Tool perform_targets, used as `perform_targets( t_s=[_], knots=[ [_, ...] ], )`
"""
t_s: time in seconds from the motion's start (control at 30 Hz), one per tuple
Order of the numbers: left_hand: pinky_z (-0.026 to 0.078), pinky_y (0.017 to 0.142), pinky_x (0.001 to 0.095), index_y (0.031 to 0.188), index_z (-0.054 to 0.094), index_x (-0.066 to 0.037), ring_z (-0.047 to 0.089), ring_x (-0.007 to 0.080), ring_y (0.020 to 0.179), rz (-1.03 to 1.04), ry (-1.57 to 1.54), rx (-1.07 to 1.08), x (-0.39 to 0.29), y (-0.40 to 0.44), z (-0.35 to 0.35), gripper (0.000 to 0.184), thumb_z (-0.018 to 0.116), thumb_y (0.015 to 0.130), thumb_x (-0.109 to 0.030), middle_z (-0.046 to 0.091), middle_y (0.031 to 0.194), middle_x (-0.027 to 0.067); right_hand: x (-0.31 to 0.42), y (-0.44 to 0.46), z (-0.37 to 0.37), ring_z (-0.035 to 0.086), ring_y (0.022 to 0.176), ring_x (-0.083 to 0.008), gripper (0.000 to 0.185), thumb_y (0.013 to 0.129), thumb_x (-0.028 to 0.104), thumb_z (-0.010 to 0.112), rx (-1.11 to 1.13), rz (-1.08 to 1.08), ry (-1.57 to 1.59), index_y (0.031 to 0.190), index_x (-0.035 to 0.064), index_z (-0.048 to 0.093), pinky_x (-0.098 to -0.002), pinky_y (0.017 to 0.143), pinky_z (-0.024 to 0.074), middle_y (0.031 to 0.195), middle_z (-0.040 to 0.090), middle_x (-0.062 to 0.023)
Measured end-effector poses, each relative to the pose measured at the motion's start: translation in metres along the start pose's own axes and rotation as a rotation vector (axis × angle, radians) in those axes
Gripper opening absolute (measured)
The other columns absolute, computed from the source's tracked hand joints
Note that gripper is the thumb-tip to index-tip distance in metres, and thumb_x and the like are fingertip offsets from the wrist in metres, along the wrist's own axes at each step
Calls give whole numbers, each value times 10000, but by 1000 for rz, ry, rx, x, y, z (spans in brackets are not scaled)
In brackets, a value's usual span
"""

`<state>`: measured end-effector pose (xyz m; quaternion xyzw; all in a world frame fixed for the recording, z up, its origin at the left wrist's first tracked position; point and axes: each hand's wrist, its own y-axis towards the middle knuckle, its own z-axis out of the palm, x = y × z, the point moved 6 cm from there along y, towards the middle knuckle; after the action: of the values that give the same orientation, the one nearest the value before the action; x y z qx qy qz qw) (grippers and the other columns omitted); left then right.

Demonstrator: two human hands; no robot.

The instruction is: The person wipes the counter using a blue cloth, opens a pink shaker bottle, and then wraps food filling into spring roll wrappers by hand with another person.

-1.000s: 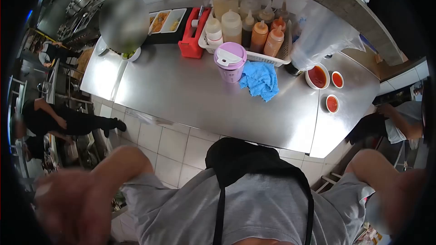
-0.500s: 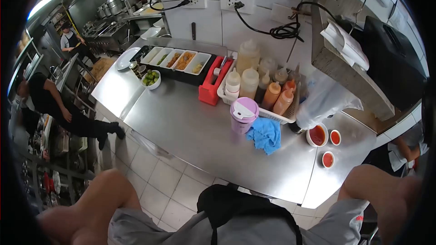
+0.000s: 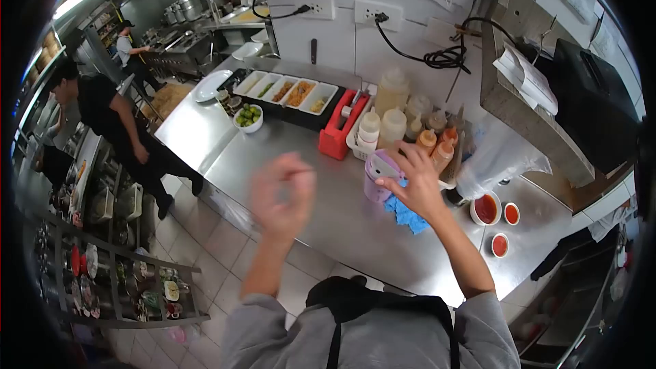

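My right hand [image 3: 415, 181] is over the purple lidded tumbler [image 3: 376, 193], thumb and fingers apart. It hides part of the lid, and I cannot tell whether it touches it. A crumpled blue cloth [image 3: 407, 220] lies on the steel counter beside the tumbler, partly behind that hand. My left hand [image 3: 283, 195] is raised above the front of the counter, smeared by motion, so its fingers do not show clearly. Behind the tumbler, a white basket [image 3: 357, 149] holds several squeeze bottles [image 3: 393, 125].
A red device [image 3: 339, 130] stands left of the basket, next to a black tray of fillings [image 3: 326, 111]. A bowl of limes [image 3: 248, 119] sits near it. Red sauce bowls [image 3: 486, 209] stand at right, below a raised shelf [image 3: 540, 119]. Another person [image 3: 113, 113] stands at left.
Both my hands have come up over the counter from low at the sides, the right one to the tumbler. The view has shifted a little. The person at left now stands more upright.
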<state>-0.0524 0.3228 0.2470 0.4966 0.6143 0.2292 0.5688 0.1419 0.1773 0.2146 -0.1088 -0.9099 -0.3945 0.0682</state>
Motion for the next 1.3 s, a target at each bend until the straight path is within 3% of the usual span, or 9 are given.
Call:
perform_targets(
  t_s=[0.23,0.47,0.6,0.7,0.8,0.97,1.03,1.1,1.3],
  knots=[
    [405,917,436,1365,196,-4,436,347,1180,-459,-70,678,92,-122,175,1041,797,606,-386,303,1375,205,-34,-30,75,533,1022,-374,428,757,339,657,-30,20,-30,1041,31,573,-468,815,449,1102,559,-173],
    [476,819,413,1323,280,-75,535,378,1054,-473,-351,510,99,-150,201,958,813,562,-308,506,1192,204,-1,-27,53,508,1040,-339,287,741,217,665,85,-44,-28,948,38,580,-396,859,434,1020,582,-156],
    [485,802,349,1234,412,-47,575,257,962,-67,-619,820,46,-132,168,819,830,573,-291,576,1064,126,41,1,2,508,818,-296,156,733,149,651,359,-234,441,802,43,559,-373,738,432,837,560,-118],
    [442,890,325,1167,516,-76,499,209,1084,-434,-622,1515,16,-138,156,729,852,548,-266,493,1209,100,68,-2,-13,484,640,-273,159,722,122,633,495,-302,757,652,36,519,-359,619,422,672,509,-95],
    [451,878,316,1175,511,-82,505,175,1075,-219,-761,1618,7,-157,154,757,863,526,-251,484,1238,79,87,-1,-32,452,530,-264,248,714,116,608,458,-355,805,538,32,456,-338,492,387,547,448,-83],
    [452,850,317,1117,531,-44,538,174,1024,588,-916,801,-48,-96,135,640,830,596,-263,553,1085,75,96,6,-69,428,483,-236,291,700,124,597,231,-558,711,491,46,411,-328,378,316,495,408,-56],
    [451,849,319,1142,509,-41,545,181,1017,452,-968,819,-64,-74,128,671,830,596,-263,562,1070,74,92,11,-96,420,478,-219,278,697,120,600,45,-601,711,495,54,420,-327,372,300,503,412,-39],
    [451,858,323,1214,456,-49,544,195,1022,-116,-1032,1171,-79,-62,135,782,842,567,-259,554,1101,74,92,20,-123,412,471,-210,260,701,115,605,9,-566,557,505,62,442,-319,390,307,507,417,-32],
    [430,896,351,1283,342,-49,513,216,1067,-202,-905,659,-94,-35,138,860,803,589,-261,512,1146,105,68,27,-202,537,715,-224,81,738,93,608,-231,-112,122,736,13,619,-314,611,434,819,559,-115]
  ],
)
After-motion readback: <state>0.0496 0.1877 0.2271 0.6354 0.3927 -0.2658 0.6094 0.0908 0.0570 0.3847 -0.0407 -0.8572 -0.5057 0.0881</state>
